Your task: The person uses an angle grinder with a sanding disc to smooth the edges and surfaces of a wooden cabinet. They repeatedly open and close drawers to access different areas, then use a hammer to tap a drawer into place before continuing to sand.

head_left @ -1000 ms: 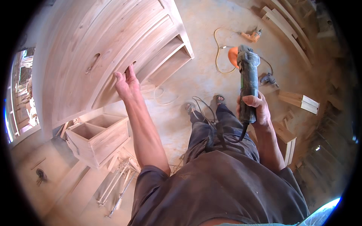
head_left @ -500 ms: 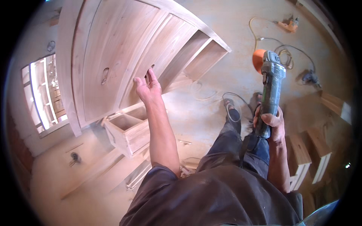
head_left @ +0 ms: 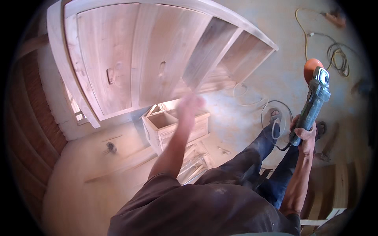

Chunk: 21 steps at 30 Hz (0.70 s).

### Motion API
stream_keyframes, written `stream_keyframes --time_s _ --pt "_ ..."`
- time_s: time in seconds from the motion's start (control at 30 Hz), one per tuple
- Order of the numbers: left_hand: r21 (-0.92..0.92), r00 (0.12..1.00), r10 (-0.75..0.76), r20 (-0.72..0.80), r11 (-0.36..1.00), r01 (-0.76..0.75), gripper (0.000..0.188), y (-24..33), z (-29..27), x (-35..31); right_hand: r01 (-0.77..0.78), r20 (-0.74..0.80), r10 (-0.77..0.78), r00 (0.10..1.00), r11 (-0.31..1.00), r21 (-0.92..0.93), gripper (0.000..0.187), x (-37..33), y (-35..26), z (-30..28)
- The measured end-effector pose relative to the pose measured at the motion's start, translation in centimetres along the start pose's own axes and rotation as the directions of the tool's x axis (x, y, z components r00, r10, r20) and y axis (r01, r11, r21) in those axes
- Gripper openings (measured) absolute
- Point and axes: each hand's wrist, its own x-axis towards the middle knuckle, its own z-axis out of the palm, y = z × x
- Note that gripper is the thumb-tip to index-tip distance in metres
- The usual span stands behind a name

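Observation:
My right hand (head_left: 306, 134) is wrapped round the body of an angle grinder (head_left: 315, 104), held upright at my right side. An orange disc (head_left: 313, 70) sits at its head, pointing away from me. My left hand (head_left: 191, 105) is smeared by motion, so its fingers cannot be made out. It is in the air just off the lower edge of a large pale wooden cabinet (head_left: 138, 59), above a wooden drawer box (head_left: 183, 129). Two cabinet panels bear oval finger slots, and open compartments (head_left: 244, 55) lie at the cabinet's right end.
A grey cord (head_left: 281, 148) trails from the grinder and loops near my feet. Coiled cable (head_left: 339, 63) and a blurred orange power tool (head_left: 335, 19) lie on the floor at the far right. Wooden pieces (head_left: 340, 185) stand at near right; wood strips (head_left: 195, 163) lie left of my legs.
My left hand has come away from the finger slot in the cabinet panel and moved nearer to me. The whole view has shifted; my right hand still holds the grinder.

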Motion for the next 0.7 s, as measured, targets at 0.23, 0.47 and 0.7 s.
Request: stream_keyframes --time_s 0.23,0.47,0.7 --pt "0.808 0.642 -0.585 0.495 0.582 -0.093 0.075 -14.1 6.3 -19.1 -0.136 -0.091 0.124 0.988 0.98 -0.146 0.05 1.4 2.7 -3.1" --pt "0.968 0.718 -0.657 0.232 0.231 -0.102 0.095 -17.9 12.9 -19.6 -0.18 -0.098 0.164 0.982 0.966 -0.184 0.05 3.4 4.8 -6.9" --pt "0.992 0.727 -0.679 0.102 0.129 -0.019 0.096 -16.1 13.9 -18.8 -0.185 -0.179 0.164 0.97 0.976 -0.112 0.046 3.0 4.9 -5.3"
